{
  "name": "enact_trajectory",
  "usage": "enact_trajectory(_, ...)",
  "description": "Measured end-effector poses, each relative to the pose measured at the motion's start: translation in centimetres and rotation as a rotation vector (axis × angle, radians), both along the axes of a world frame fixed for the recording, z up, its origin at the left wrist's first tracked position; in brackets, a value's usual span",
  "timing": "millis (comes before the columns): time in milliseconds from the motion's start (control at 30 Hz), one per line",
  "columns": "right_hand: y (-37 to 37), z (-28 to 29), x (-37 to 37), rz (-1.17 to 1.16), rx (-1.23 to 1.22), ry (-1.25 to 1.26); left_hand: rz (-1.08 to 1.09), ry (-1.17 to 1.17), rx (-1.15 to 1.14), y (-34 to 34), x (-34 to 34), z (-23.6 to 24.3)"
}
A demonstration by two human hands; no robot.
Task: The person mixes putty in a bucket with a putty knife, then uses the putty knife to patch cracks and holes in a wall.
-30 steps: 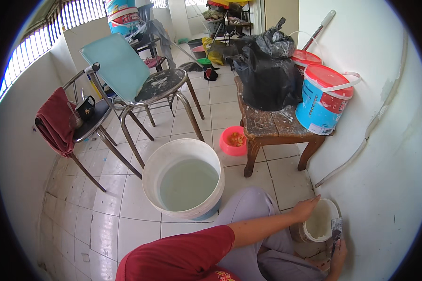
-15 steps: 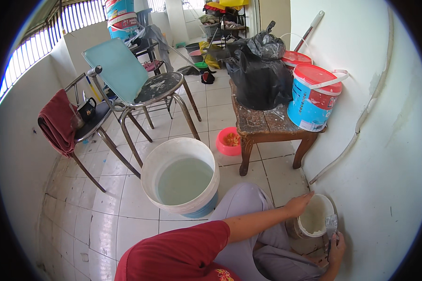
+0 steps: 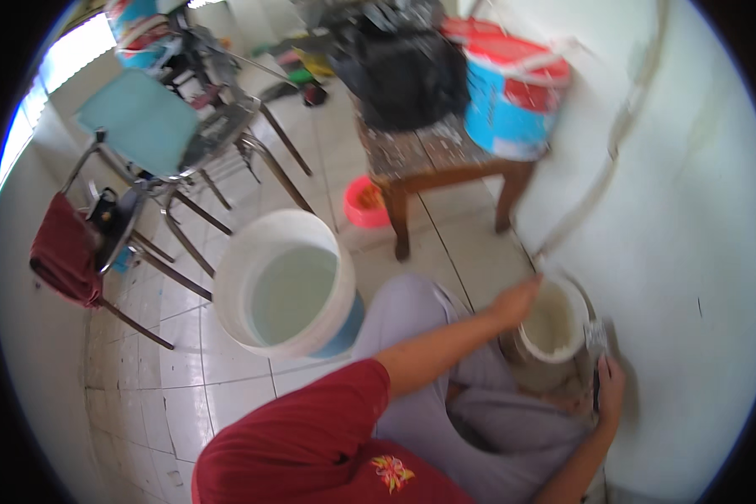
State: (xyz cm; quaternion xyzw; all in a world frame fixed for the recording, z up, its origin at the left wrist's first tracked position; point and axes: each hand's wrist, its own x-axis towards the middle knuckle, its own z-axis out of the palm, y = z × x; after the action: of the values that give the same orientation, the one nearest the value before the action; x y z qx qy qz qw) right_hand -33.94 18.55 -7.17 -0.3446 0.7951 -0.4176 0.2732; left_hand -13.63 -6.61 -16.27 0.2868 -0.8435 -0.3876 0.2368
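Note:
My left hand (image 3: 517, 301) grips the upper rim of a small white bucket (image 3: 569, 343) with pale, thick material inside, on the floor beside the wall at my right. My right hand (image 3: 609, 386) is closed on the dark handle of a scraper (image 3: 597, 334), whose flat, pale-smeared blade points up at the bucket's right side; the picture is blurred. My crossed legs in lilac trousers are below. Left of my knee stands a large white-and-blue bucket (image 3: 235, 294) holding cloudy water.
A wooden table (image 3: 391, 164) bears black bags (image 3: 395, 80) and red-lidded blue buckets (image 3: 504, 109). A pink bowl (image 3: 357, 210) sits by its leg. Metal chairs (image 3: 139, 126), one with a maroon towel (image 3: 63, 252), stand left. A pipe (image 3: 617, 139) runs along the right wall (image 3: 689, 252).
The view has tilted down, so the room sits higher and further left, and blurred. Both hands keep their holds; the scraper's blade now shows just outside the small bucket's right rim.

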Motion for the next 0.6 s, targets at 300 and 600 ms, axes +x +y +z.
enact_trajectory(300, 2.5, -0.8, -3.4, -0.197, 0.055, -0.187, 0.03, 0.012, -0.14, -1.1, 0.6, 0.5)
enact_trajectory(600, -1.3, -2.1, -0.2, 0.077, 0.376, 0.07, 0.081, -0.097, -0.205, -0.1, 0.8, 1.4)
